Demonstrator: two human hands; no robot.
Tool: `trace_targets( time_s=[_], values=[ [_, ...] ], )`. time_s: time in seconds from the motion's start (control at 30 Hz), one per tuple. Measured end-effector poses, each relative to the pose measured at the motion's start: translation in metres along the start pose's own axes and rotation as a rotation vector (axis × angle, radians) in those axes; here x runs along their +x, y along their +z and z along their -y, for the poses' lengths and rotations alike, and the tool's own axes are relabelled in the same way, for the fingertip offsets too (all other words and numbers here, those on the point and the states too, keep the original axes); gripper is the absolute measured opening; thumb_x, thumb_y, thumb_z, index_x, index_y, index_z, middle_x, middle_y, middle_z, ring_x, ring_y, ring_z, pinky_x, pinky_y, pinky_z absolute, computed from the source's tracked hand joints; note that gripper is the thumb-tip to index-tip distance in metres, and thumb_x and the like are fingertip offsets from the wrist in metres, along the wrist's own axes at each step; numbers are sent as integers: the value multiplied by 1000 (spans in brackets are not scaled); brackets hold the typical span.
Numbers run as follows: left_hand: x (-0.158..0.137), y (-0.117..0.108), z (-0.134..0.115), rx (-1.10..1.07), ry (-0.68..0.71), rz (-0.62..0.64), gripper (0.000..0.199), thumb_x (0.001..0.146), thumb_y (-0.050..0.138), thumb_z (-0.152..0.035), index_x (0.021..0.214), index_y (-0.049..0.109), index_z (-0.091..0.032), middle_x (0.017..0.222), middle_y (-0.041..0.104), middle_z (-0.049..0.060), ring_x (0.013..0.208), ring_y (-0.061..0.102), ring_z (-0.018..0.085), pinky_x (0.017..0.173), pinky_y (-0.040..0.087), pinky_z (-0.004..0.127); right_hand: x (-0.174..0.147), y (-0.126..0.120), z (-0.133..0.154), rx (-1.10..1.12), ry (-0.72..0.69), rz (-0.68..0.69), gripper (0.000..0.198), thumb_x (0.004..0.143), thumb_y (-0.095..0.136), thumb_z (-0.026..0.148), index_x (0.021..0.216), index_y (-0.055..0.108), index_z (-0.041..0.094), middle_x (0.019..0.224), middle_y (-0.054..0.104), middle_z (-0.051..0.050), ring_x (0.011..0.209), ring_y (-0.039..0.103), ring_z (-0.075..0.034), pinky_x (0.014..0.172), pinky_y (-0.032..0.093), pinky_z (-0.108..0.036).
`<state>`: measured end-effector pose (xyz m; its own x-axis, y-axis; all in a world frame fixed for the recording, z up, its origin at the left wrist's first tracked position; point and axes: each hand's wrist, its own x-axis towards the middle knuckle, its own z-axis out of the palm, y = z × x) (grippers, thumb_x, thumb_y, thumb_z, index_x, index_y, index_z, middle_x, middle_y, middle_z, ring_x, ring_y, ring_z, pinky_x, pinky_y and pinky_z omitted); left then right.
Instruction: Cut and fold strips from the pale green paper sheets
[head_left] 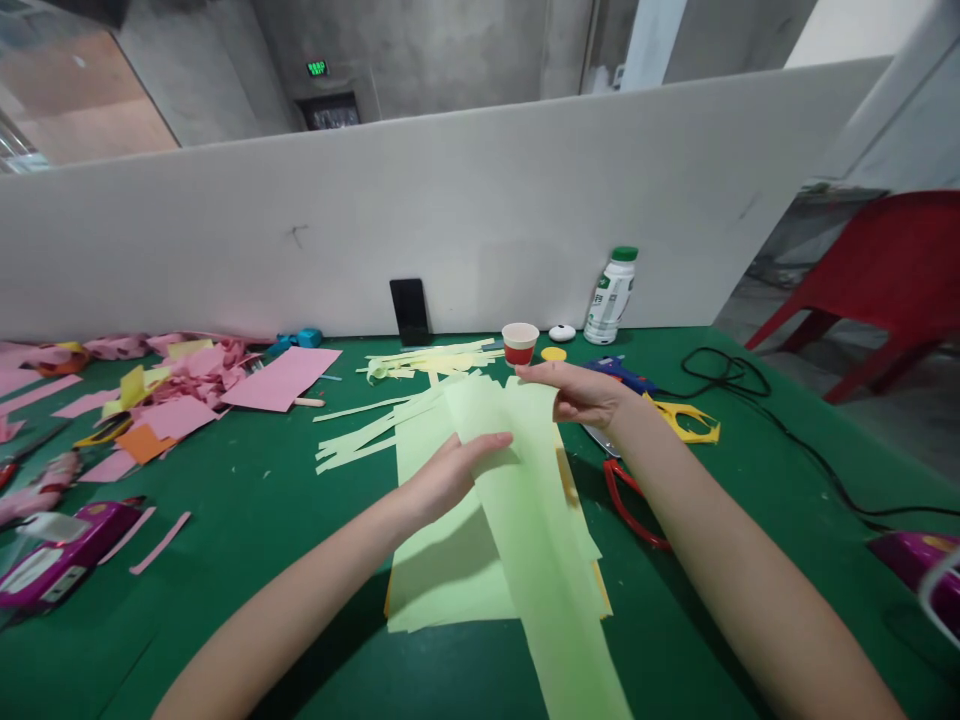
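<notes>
Over the middle of the green surface (300,500), a pale green sheet (544,560) is held up between two hands, as I see it. The left hand (446,480) clamps its left edge, thumb lying on top, the other fingers mostly out of sight beneath; the right hand (589,395) has its fingers pinched on the far right corner. Below the left fingers lies a pile of green paper (450,590), with loose strips (352,458) to their left. Just beyond the right fingers stands a red-and-white cup (520,345); red-handled scissors (613,495) lie near them, on the person's side, partly covered.

I'd worry about a crease: the sheet bows along its length, and a hard press of the left thumb could fold it there. Uneven pulling between the two grips could tear the far edge or skew it. A careless push forward might tip the cup, and dragging the left fingers over the pile could scatter it.

The long axis runs from the person outward, the far end pointing forward and slightly left between the fingers, the near end leaving my sight well below them.
</notes>
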<state>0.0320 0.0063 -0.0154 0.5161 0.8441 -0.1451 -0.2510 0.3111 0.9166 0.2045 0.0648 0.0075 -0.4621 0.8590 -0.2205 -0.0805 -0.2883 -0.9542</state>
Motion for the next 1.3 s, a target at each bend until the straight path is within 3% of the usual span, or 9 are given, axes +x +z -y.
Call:
trace_targets(
  time_s=[0.3, 0.5, 0.67, 0.93, 1.1, 1.3],
  values=[
    [1, -15, 17, 45, -128, -163, 21, 65, 65, -21, 86, 65, -17, 80, 69, 5, 85, 61, 22, 73, 47, 30, 8, -12, -45, -38, 0, -173, 34, 55, 74, 36, 71, 54, 13, 54, 39, 8, 40, 27, -1, 34, 16, -16],
    [6, -26, 41, 120, -59, -169, 17, 70, 61, -22, 85, 63, -14, 86, 67, 5, 82, 60, 20, 73, 45, 30, -5, 4, -78, -45, 25, -216, 39, 62, 65, 50, 71, 51, 14, 65, 52, 0, 45, 38, -4, 37, 21, -18],
    [12, -34, 41, 140, -44, -182, 17, 68, 62, -22, 83, 60, -13, 79, 65, 5, 72, 60, 18, 66, 46, 29, -11, 20, -83, -110, 3, -291, 44, 70, 51, 58, 87, 55, 17, 84, 56, -3, 55, 44, -6, 41, 29, -17],
    [11, -33, 36, 77, -103, -154, 26, 72, 61, -25, 95, 60, -15, 87, 67, 7, 74, 63, 20, 65, 49, 29, -18, 40, -77, -187, -71, -299, 37, 71, 51, 56, 68, 49, 19, 59, 44, 4, 47, 38, -7, 38, 25, -19],
    [9, -31, 40, 81, -117, -148, 29, 69, 65, -28, 95, 61, -15, 88, 68, 8, 74, 64, 21, 66, 51, 32, -19, 36, -79, -201, -115, -369, 28, 68, 59, 46, 65, 51, 19, 55, 46, 3, 46, 40, -9, 40, 27, -22],
    [5, -31, 31, 196, -25, -132, 25, 73, 62, -36, 87, 61, -16, 81, 66, 5, 68, 61, 16, 65, 49, 30, -25, 26, -77, -191, -151, -380, 22, 66, 62, 38, 63, 54, 18, 52, 49, 2, 48, 43, -11, 42, 31, -24]
  ],
)
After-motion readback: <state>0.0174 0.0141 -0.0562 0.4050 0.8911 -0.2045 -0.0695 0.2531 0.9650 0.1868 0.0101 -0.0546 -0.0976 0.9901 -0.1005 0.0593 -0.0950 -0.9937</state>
